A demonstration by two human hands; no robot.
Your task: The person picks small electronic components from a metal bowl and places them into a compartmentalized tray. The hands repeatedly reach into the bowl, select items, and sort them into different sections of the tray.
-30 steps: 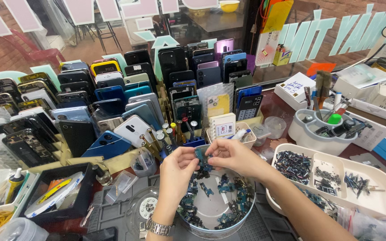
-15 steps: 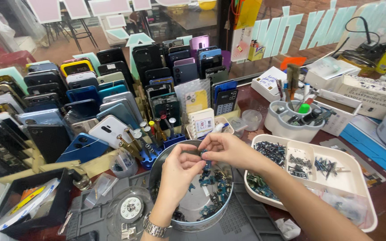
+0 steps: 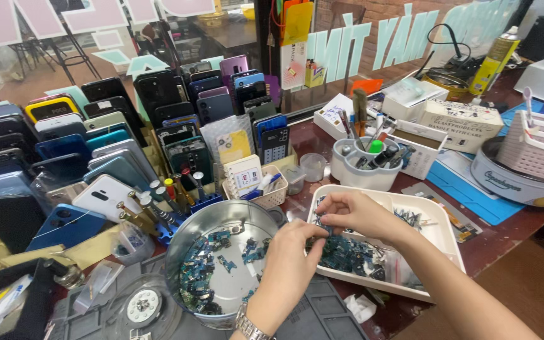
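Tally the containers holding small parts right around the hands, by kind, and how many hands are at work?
Round metal bowl with small circuit parts: 1
White divided tray with small parts: 1
Small white basket: 1
Small clear cup: 1
Hands, left and right, pinching a small part over the tray: 2
Total: 4 containers, 2 hands

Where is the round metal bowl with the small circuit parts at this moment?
In the head view, the round metal bowl sits low, left of centre, beside the white tray; the left hand is over its right rim.
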